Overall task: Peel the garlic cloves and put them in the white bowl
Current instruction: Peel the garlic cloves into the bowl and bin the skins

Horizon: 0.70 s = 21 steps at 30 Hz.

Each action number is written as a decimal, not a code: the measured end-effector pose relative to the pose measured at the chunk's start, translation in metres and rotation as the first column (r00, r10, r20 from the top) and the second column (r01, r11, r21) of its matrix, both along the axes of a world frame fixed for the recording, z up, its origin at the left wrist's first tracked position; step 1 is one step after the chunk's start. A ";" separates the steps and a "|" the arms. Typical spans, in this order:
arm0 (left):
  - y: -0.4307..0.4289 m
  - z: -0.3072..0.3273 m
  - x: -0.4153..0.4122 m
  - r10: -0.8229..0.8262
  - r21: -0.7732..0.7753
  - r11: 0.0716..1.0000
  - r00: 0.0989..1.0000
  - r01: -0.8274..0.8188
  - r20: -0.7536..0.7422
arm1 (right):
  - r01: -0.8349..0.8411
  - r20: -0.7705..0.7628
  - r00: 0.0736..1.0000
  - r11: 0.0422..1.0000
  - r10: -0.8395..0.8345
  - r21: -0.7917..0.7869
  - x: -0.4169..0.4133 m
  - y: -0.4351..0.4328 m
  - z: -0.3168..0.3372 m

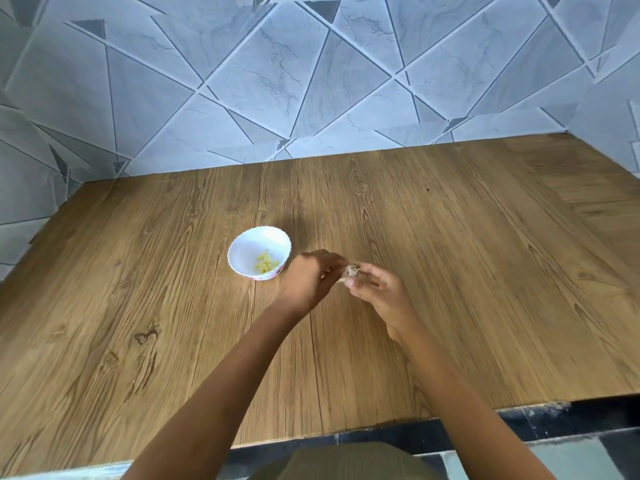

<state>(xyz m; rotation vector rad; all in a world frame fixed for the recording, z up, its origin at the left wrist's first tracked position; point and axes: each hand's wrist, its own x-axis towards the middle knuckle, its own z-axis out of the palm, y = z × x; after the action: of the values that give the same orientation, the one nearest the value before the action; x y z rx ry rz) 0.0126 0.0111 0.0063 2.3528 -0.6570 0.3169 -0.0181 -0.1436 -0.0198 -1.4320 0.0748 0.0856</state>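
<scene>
A small white bowl (242, 247) with a scalloped rim stands on the wooden table, a little left of centre. Several pale yellow peeled garlic cloves (266, 265) lie in its bottom. Just right of the bowl, both my hands meet above the table around a piece of garlic (350, 273) with whitish papery skin and dry roots. My left hand (311, 280) pinches it from the left with curled fingers. My right hand (379, 292) pinches it from the right between thumb and fingertips. Most of the garlic is hidden by my fingers.
The wooden table (450, 271) reaches back to a grey tiled wall (311, 81) and meets another wall at the right. Its front edge (381, 427) runs close to my body, with dark floor tiles below.
</scene>
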 end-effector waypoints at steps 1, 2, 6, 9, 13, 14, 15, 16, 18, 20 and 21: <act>-0.003 -0.001 -0.001 0.012 -0.016 1.000 1.000 -0.012 -0.019 | 0.017 0.000 1.000 0.999 -0.017 0.029 -0.001 0.003 -0.001; -0.005 -0.002 -0.001 0.030 -0.033 0.999 0.999 -0.032 -0.042 | 0.037 0.001 0.999 0.998 -0.037 0.053 -0.002 0.005 -0.003; -0.011 -0.006 -0.003 0.143 -0.055 0.987 0.977 -0.153 -0.158 | 0.074 0.025 0.997 0.997 -0.075 0.032 -0.001 0.008 -0.006; -0.014 -0.008 -0.006 0.204 -0.034 0.976 0.961 -0.213 -0.185 | 0.081 0.030 0.996 0.997 -0.080 -0.016 0.001 0.011 -0.009; -0.018 -0.014 -0.011 0.267 -0.018 0.961 0.944 -0.275 -0.194 | 0.112 0.013 0.994 0.990 -0.111 -0.085 0.005 0.016 -0.014; -0.019 -0.015 -0.011 0.276 -0.024 0.958 0.939 -0.287 -0.205 | 0.119 0.007 0.993 0.988 -0.119 -0.102 0.006 0.017 -0.014; -0.020 -0.015 -0.011 0.283 -0.032 0.955 0.934 -0.296 -0.219 | 0.125 -0.004 0.992 0.985 -0.126 -0.115 0.007 0.017 -0.014; -0.020 -0.016 -0.011 0.287 -0.039 0.952 0.930 -0.303 -0.230 | 0.126 -0.018 0.991 0.984 -0.129 -0.126 0.008 0.018 -0.013; -0.018 -0.018 -0.009 0.282 -0.061 0.949 0.919 -0.309 -0.277 | 0.102 -0.057 0.992 0.986 -0.110 -0.130 0.010 0.016 -0.010; -0.013 -0.019 -0.004 0.233 -0.139 0.940 0.886 -0.311 -0.402 | 0.063 -0.102 0.992 0.994 -0.072 -0.095 0.012 0.013 -0.007; -0.010 -0.019 -0.003 0.183 -0.216 0.920 0.846 -0.327 -0.501 | 0.048 -0.134 0.989 0.996 -0.058 -0.074 0.013 0.010 -0.005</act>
<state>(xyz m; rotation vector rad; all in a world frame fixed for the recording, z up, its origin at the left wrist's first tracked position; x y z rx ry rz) 0.0094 0.0012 -0.0124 2.1074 -0.0465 -0.0523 -0.0050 -0.1335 -0.0247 -1.4929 0.2305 0.1379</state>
